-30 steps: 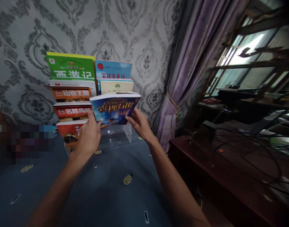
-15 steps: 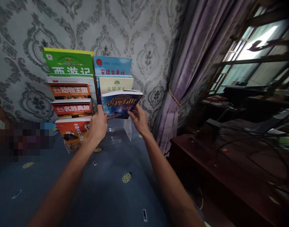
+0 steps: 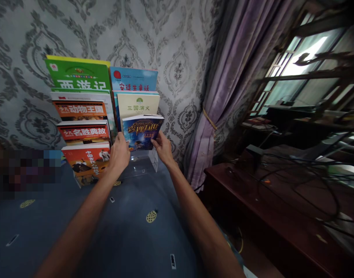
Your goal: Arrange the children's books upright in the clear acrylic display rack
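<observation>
My left hand point(image 3: 120, 151) and my right hand point(image 3: 163, 148) grip a dark blue book point(image 3: 142, 131) with gold title lettering by its two sides. The book leans back in the right column of a clear stepped book stand point(image 3: 140, 168). Just behind it rises a cream book point(image 3: 138, 103), and a light blue book point(image 3: 134, 78) is at the back. In the left column stand a green book point(image 3: 81, 75), two orange-and-red titled books point(image 3: 81, 109), and, lowest, an orange-red book point(image 3: 87, 160) partly covered by my left hand.
A blue cloth point(image 3: 130, 231) printed with pineapples lies under the stand. Patterned wallpaper point(image 3: 177, 46) is right behind. To the right are a tied purple curtain point(image 3: 207, 127) and a dark red desk point(image 3: 252, 204) with tangled cables.
The blue book has straightened and come down slightly in the stand, showing more of the cream cover behind it. Both hands moved with it, and the view shifted a little.
</observation>
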### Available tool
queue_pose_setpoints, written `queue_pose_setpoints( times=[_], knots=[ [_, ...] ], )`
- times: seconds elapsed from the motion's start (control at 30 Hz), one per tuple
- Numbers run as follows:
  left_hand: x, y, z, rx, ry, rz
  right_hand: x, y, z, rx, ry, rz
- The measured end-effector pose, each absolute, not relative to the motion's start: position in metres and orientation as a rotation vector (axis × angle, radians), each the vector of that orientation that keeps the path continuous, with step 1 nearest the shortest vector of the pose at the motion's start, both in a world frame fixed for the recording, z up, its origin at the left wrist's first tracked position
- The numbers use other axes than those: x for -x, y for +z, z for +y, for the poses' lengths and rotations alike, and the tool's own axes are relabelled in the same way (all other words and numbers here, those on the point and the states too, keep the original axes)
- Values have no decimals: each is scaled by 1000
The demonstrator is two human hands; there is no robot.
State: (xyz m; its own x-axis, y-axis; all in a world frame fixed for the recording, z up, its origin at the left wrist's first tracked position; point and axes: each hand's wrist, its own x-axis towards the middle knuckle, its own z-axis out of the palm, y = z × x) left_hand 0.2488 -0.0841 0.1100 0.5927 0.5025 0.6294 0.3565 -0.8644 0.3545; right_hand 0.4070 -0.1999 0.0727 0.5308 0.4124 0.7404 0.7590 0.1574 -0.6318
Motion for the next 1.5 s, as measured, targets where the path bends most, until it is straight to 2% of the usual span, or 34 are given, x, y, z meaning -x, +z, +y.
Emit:
queue_pose_setpoints(
  times=[0.3, 0.5, 0.67, 0.97, 1.5],
  knots=[
    [-252, 110, -82, -2679, 972, 809, -407, 60, -189, 1644, -476, -995],
    [-253, 104, -82, -2715, 1032, 802, -401, 55, -185, 1623, -612, -945],
    [-254, 104, -85, -2725, 1095, 814, -398, 56, -186, 1641, -573, -903],
    [-257, 110, -95, -2633, 903, 889, -393, 55, -181, 1560, -615, -840],
    [-257, 96, -96, -3083, 707, 586, -378, 59, -186, 2029, -603, -932]
  ],
)
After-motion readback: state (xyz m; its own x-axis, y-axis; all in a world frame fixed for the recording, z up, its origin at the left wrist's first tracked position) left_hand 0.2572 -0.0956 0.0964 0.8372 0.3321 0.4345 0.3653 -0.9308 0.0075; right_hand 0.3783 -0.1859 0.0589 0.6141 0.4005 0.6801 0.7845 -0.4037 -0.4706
